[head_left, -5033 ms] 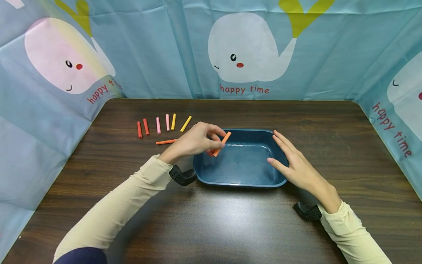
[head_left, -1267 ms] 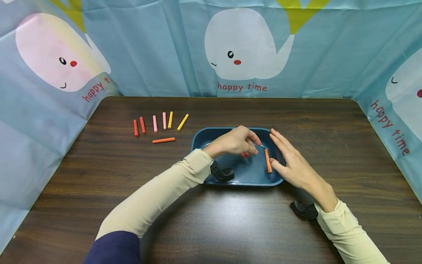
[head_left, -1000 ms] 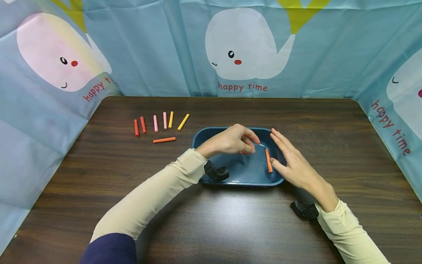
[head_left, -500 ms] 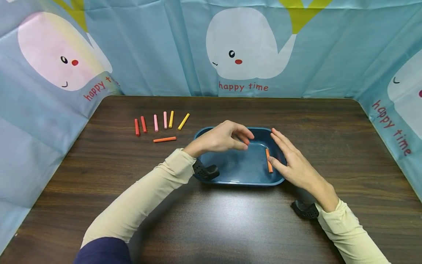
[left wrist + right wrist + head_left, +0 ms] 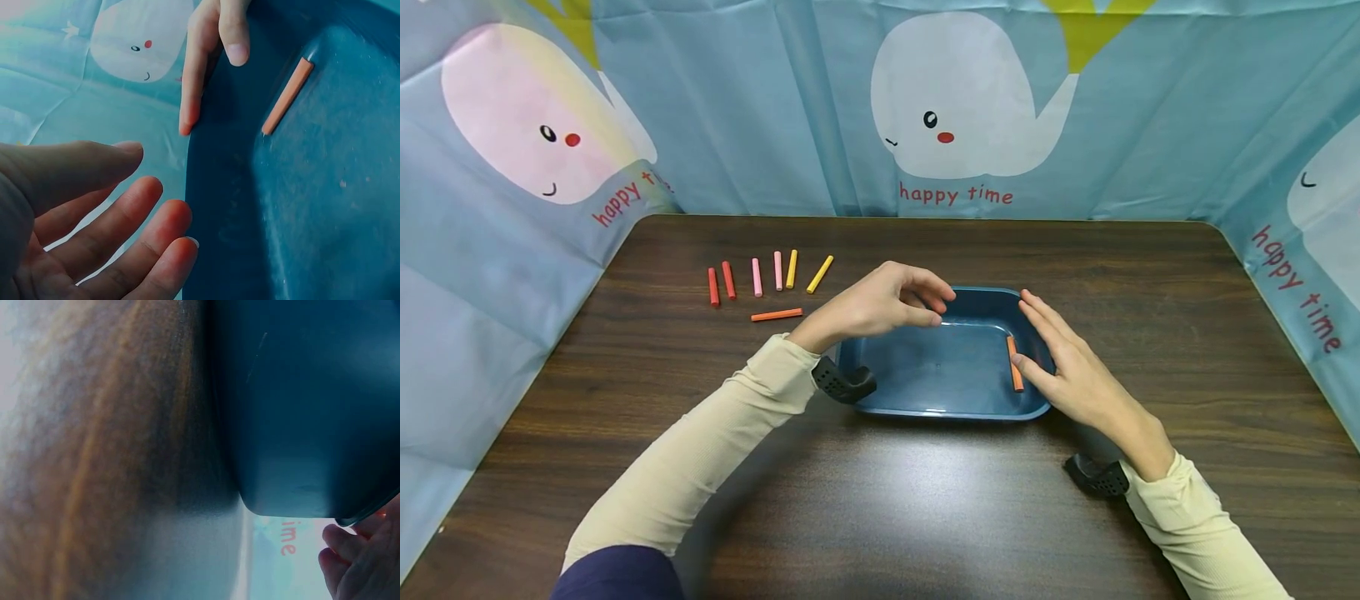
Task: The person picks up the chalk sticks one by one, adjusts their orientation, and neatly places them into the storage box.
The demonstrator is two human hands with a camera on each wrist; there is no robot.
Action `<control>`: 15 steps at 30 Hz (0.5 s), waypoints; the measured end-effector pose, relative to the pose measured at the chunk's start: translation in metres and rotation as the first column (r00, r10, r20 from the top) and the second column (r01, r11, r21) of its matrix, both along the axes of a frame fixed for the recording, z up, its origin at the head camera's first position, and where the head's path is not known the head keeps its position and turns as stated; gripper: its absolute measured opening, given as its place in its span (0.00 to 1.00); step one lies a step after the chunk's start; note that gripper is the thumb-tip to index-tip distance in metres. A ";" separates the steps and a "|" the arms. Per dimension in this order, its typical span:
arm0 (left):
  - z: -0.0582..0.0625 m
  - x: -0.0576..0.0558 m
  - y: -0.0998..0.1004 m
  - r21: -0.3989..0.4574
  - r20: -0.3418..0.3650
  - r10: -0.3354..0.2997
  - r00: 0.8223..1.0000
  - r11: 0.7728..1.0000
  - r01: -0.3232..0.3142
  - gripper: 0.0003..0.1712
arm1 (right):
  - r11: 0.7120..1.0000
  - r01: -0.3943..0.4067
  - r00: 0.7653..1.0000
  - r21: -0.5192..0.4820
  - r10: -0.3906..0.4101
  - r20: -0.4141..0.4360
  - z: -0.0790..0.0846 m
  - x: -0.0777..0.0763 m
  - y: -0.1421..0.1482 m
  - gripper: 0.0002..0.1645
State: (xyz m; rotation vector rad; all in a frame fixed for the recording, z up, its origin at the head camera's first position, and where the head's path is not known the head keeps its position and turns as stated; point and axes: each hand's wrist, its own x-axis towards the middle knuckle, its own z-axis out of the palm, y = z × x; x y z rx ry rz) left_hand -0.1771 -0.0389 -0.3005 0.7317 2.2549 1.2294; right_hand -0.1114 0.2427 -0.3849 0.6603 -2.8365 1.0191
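Observation:
A dark blue tray [image 5: 951,412] sits on the table, with one orange crayon-like stick [image 5: 1015,364] lying inside near its right end. My left hand [image 5: 880,302] hovers over the tray's back left corner, fingers loosely bent. Nothing lies between thumb and fingers [image 5: 134,219] in the left wrist view, which also shows the orange stick [image 5: 288,95]. My right hand [image 5: 1078,371] rests at the tray's right rim, fingers straight along the outside and thumb reaching over the inside. From the right wrist, its fingertips [image 5: 344,547] show at the rim of the tray [image 5: 300,425].
Left of the tray lies another orange stick [image 5: 777,315]. Behind it stand in a loose row two red sticks [image 5: 713,287], two pink sticks [image 5: 757,277] and two yellow sticks [image 5: 820,274]. A light blue whale-print cloth [image 5: 760,108] hangs around the dark wood table [image 5: 880,500].
My left hand has carried an orange stick into the tray, let it go at the right end, then drawn back leftward and up. The right hand has stayed at the rim.

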 end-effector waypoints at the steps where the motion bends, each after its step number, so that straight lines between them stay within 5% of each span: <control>1: 0.000 0.000 -0.002 -0.002 -0.001 0.005 1.000 1.000 -0.005 0.20 | 1.000 0.001 1.000 0.001 -0.001 0.001 0.000 0.000 0.000 0.43; 15: 0.003 -0.004 -0.038 -0.026 -0.080 0.078 0.994 0.996 -0.081 0.18 | 1.000 -0.002 1.000 -0.002 0.002 0.008 0.001 0.001 0.000 0.43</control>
